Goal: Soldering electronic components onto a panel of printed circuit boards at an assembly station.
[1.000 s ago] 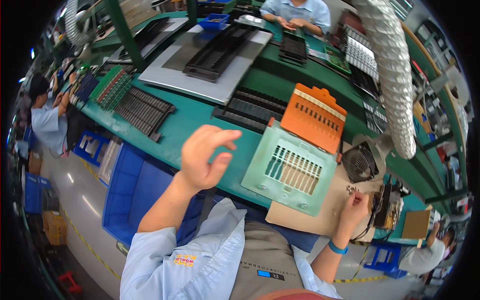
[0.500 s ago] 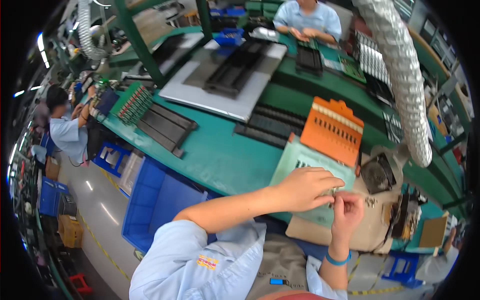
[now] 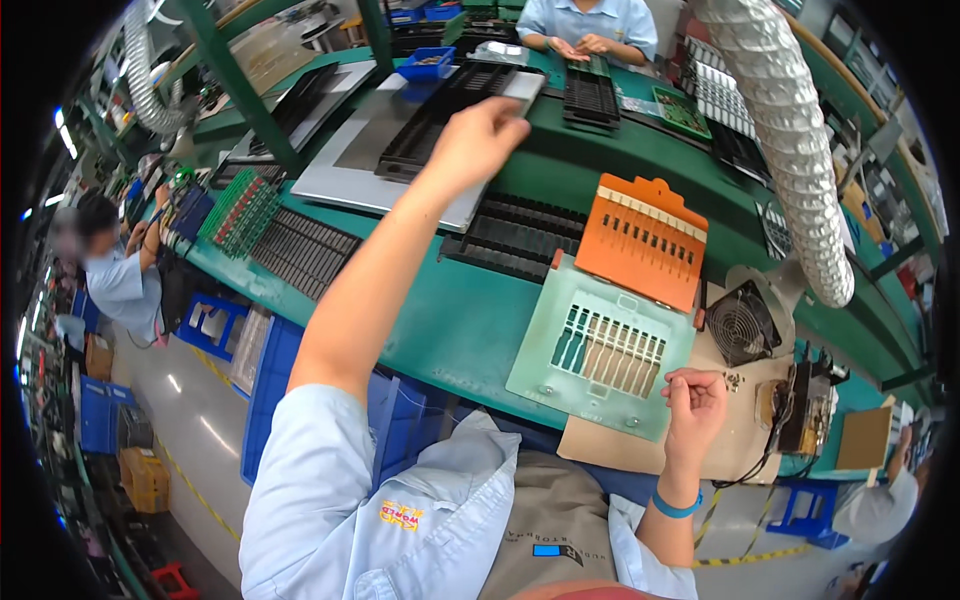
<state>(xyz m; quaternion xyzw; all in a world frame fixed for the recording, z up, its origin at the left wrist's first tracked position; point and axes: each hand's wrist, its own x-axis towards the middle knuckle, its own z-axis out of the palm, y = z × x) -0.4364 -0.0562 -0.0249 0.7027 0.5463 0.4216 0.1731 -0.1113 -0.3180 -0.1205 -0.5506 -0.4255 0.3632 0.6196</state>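
My left hand [image 3: 478,146] is stretched out far to the left, over the edge of a long black slotted tray [image 3: 425,130]. Its fingers are bent and partly turned from view, so any object in them cannot be made out. Thumb and fingers of my right hand [image 3: 696,402] are pinched together beside the right edge of a pale green fixture plate [image 3: 535,365]; whatever they hold is hidden. This plate has a row of narrow slots, some at the left looking dark green. Behind it an orange slotted plate [image 3: 637,272] stands raised like an opened lid.
A small black fan [image 3: 742,322] and a silver duct [image 3: 785,150] are at the right. Loose small parts [image 3: 735,381] lie on brown cardboard [image 3: 620,452]. Green circuit boards [image 3: 240,215] stand at the left. A blue bin [image 3: 262,425] sits below the table edge. A co-worker [image 3: 590,30] works opposite.
My left hand has left the fixture and swung up and left to the black tray, uncovering the slots. The right hand stays at the plate's right edge. The view has shifted slightly.
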